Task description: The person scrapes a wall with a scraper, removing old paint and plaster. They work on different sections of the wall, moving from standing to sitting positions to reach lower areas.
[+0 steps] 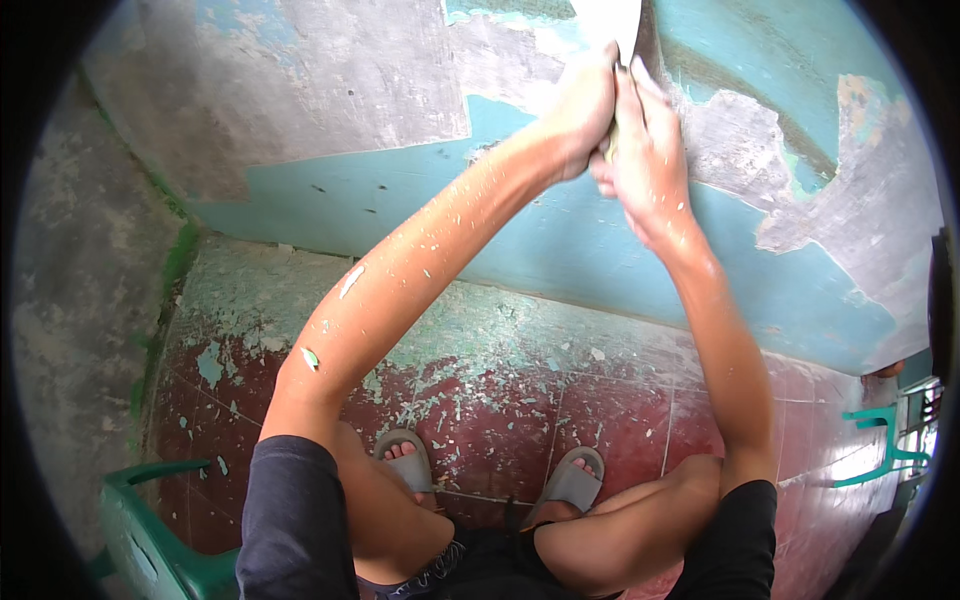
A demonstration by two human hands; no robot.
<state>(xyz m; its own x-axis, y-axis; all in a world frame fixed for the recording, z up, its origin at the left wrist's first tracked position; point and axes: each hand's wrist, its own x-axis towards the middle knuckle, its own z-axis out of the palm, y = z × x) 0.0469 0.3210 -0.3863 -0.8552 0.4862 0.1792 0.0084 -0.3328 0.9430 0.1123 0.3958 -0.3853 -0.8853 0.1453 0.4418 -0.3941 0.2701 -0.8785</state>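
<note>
Both of my hands are close together at the upper part of the view, on a scraper (611, 19) with a wide pale blade. My left hand (581, 109) and my right hand (649, 146) grip its handle, of which only a little yellowish part shows between them. The blade points up along the wall, near a dark vertical strip; its far end is cut off by the top of the view. Around the hands, the wall (420, 202) has light blue paint beside bare grey patches with ragged edges. Paint flecks stick to both forearms.
Paint chips lie scattered on the dark red tiled floor (495, 442) at the wall's foot. A green plastic chair (165, 551) stands at the lower left, near a grey side wall (75, 300). Another green plastic chair (889, 450) is at the far right.
</note>
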